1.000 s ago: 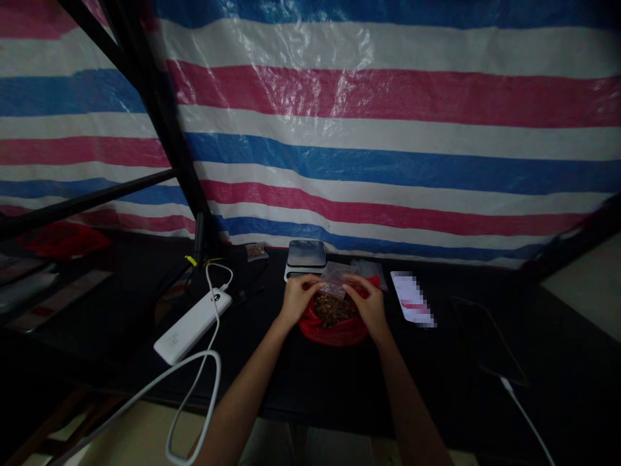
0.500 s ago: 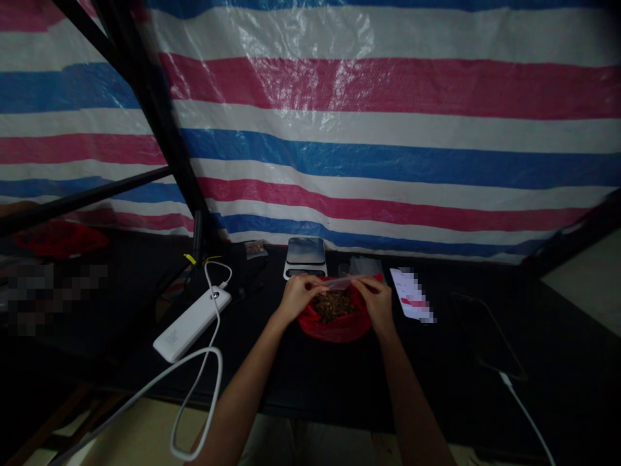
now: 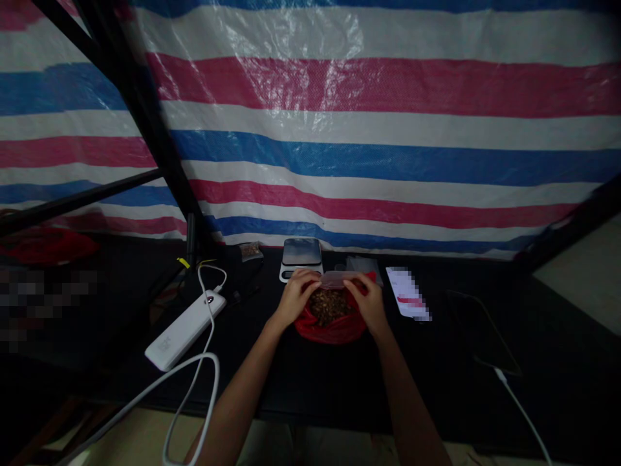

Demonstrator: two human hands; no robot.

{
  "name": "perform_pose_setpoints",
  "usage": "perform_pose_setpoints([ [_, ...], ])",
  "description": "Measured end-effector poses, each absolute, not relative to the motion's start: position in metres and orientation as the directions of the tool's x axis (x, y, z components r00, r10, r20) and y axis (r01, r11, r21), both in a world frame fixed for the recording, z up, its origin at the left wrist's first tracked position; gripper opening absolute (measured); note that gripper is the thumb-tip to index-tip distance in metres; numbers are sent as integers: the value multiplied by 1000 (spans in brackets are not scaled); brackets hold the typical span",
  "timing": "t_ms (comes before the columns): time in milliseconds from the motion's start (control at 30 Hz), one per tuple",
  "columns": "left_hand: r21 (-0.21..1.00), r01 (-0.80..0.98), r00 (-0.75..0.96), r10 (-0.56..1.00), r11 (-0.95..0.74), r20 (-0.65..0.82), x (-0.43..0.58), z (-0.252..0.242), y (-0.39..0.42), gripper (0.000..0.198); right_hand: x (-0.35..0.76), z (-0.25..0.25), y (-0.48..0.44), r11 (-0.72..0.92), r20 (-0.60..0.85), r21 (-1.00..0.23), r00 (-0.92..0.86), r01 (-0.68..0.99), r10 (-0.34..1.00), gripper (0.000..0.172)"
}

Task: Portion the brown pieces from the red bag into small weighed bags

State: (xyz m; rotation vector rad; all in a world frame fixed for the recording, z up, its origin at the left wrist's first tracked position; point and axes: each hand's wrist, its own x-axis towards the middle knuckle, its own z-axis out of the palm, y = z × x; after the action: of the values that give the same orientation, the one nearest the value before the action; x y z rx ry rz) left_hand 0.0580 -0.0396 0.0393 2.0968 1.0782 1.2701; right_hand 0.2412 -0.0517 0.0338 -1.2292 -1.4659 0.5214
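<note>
Between my two hands a small clear plastic bag (image 3: 332, 279) is stretched, its near edge toward me. My left hand (image 3: 297, 294) pinches its left side, and my right hand (image 3: 365, 299) pinches the right side. Right below lies a red plastic bag (image 3: 330, 332), open at the top, full of brown, grainy dried bits (image 3: 330, 306). Just behind my left hand stands a white kitchen scale (image 3: 301, 252) with a bare metal plate. A stack of clear plastic bags (image 3: 363, 265) lies behind my right hand.
On the black table (image 3: 310, 382) a white power bank (image 3: 185, 330) with a looping cable lies left. A small filled packet (image 3: 250, 251) sits near the striped tarp (image 3: 369, 162). Two phones lie right, one lit (image 3: 407, 294), one dark (image 3: 482, 330) and plugged in.
The clear bag's mouth looks wider and rounder now, and my fingers have drawn slightly closer together. The whole view has shifted a little, so things appear further left.
</note>
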Motion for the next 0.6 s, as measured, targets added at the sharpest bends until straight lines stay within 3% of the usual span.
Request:
perform_pose_setpoints([
  [100, 685, 408, 229, 794, -603, 563, 58, 41, -40, 14, 238, 33, -52, 382, 450, -787, 27, 484, 893, 31],
  [233, 668, 441, 215, 793, -599, 569, 58, 40, -42, 14, 237, 33, -56, 342, 459, -663, 0, 666, 889, 15],
  [600, 599, 595, 181, 815, -537, 551, 56, 43, -46, 17, 241, 36, -56, 270, 438, -625, 43, 732, 898, 18],
])
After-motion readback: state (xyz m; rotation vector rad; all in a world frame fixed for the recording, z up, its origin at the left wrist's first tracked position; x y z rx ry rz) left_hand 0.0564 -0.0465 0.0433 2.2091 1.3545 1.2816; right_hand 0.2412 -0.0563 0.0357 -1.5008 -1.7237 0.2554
